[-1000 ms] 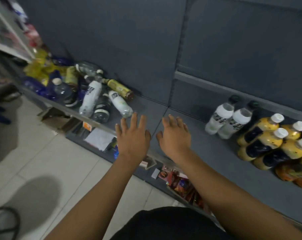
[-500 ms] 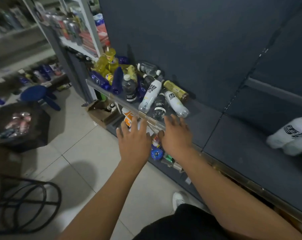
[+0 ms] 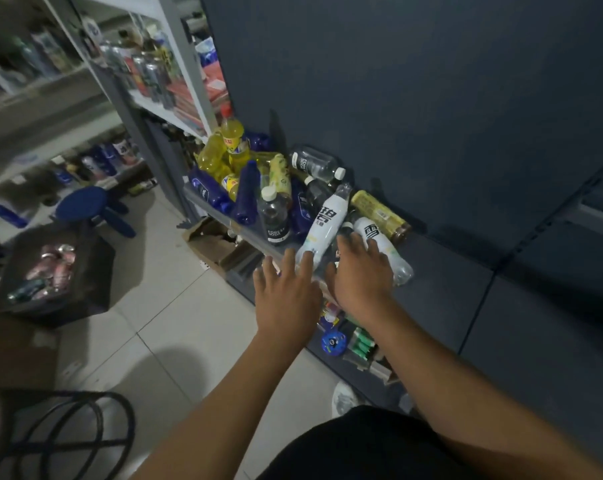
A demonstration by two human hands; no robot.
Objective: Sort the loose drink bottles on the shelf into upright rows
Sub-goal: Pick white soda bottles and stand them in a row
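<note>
Both my hands are stretched out to the heap of loose bottles at the left end of the dark shelf (image 3: 449, 292). My left hand (image 3: 286, 296) is wide, its fingers spread, and its fingertips are at the shelf's front edge, just beside the bottom of a long white bottle (image 3: 324, 226) that lies on its side. My right hand (image 3: 360, 271) is wide too, its fingers over a second white bottle (image 3: 385, 249), also lying down. I cannot tell if it touches it. Behind these lies a golden bottle (image 3: 379, 214) near the back wall. A clear bottle with a white cap (image 3: 275, 216) stands upright, with blue bottles (image 3: 246, 194) and yellow bottles (image 3: 231, 143) piled to its left.
</note>
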